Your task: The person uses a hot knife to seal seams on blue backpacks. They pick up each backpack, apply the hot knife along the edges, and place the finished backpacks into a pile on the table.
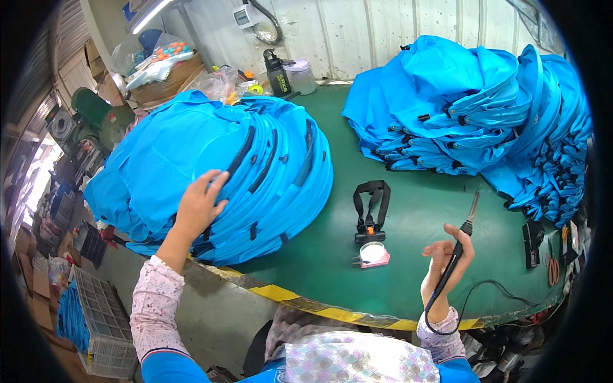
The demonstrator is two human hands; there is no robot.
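Observation:
My left hand (203,203) rests on the left pile of blue fabric pieces (179,140), its fingers apart near a dark strip along one piece. The layers fan out toward the right, with short black tabs on their edges. My right hand (447,268) is closed on a soldering iron (457,250), its metal tip pointing up and away from me. From the handle's lower end a black cord loops under my wrist and off to the right. Between my hands lie a black strap with a buckle (370,223) and a small round white-topped thing on a pink base (373,253).
A second blue fabric pile (447,108) fills the table's far right. Red-handled scissors (553,270) and a black object (532,244) lie at the right edge. A black bottle (277,75) and a lidded tub (301,78) stand at the back. Yellow-black tape (274,293) lines the green table's front edge.

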